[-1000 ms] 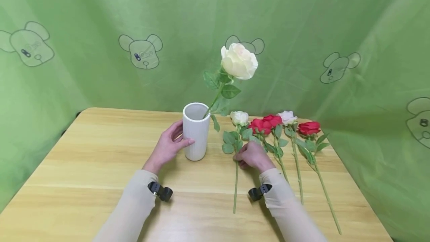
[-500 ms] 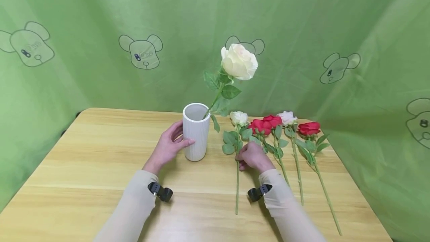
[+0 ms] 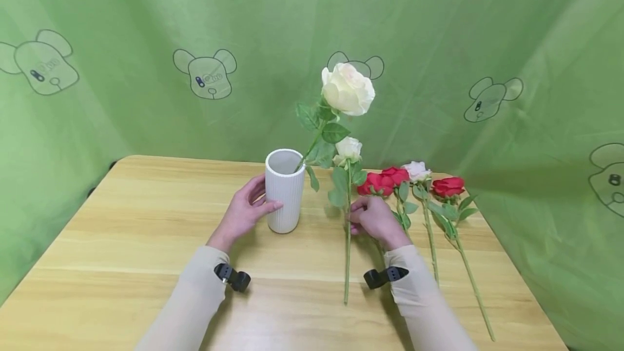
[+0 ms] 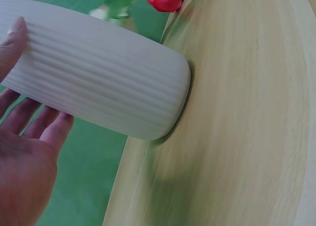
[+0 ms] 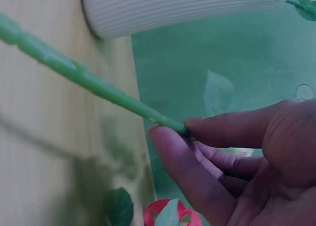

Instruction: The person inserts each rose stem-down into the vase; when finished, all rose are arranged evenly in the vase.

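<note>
My left hand point(image 3: 246, 211) holds the white ribbed vase point(image 3: 285, 199) around its side, thumb in front and fingers behind. The vase stands upright on the table, also seen as a ribbed vase wall point(image 4: 103, 68) in the left wrist view. A large cream rose point(image 3: 348, 90) leans out of it to the right. My right hand point(image 3: 374, 218) pinches the green stem of a smaller white rose point(image 3: 348, 149), between thumb and fingertips in the right wrist view, where the stem point(image 5: 98, 85) slants above the table. That rose's bloom is hidden in the right wrist view.
To the right lie red roses point(image 3: 377, 183), a pale pink rose point(image 3: 416, 171) and another red rose point(image 3: 448, 186), stems toward the near edge. The wooden table point(image 3: 146, 232) backs onto a green curtain point(image 3: 273, 26) with printed bear heads.
My right hand has raised the smaller white rose off the table, its bloom moving up toward the cream rose, and has shifted slightly right. My left hand and the vase have stayed put.
</note>
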`<state>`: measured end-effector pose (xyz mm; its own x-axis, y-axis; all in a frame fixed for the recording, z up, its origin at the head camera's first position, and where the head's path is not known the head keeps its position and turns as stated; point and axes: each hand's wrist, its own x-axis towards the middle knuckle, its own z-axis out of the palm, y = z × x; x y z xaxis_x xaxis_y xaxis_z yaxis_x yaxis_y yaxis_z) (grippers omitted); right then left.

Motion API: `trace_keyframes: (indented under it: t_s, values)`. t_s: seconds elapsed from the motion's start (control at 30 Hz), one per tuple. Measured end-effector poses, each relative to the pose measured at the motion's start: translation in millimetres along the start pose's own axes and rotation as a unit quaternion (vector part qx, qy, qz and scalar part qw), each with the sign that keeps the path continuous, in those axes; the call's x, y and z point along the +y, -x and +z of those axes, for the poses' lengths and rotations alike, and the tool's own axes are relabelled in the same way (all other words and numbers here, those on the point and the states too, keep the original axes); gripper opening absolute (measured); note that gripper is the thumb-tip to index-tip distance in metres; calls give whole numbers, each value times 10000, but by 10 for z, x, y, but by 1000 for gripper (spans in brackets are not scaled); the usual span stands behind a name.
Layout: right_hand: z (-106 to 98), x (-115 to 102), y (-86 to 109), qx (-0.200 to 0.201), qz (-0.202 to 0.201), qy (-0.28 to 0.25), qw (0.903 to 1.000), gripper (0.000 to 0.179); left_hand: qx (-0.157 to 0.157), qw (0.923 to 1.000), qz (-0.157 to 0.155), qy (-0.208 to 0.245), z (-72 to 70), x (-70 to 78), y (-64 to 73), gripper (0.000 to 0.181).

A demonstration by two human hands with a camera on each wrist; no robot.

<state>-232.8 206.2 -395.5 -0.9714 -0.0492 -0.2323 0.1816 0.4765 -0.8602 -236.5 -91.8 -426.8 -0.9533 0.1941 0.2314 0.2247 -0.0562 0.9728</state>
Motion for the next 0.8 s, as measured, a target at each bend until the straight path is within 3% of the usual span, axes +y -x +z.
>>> trace_keyframes:
  t_s: [0.17,0.33,0.8]
  values:
    - [-40,-102,55,70,-501,-220,9985,26,-30,10000,-12,-15,-6,-5,-1,72]
    - [-99,-221,109,320,-1082,-757,9907,23,-28,10000,12,17,-9,-15,-19,73]
    - [-193,-401,258,849,-1899,-1373,9684,17,-48,10000,-18,19,-13,-10,3,72]
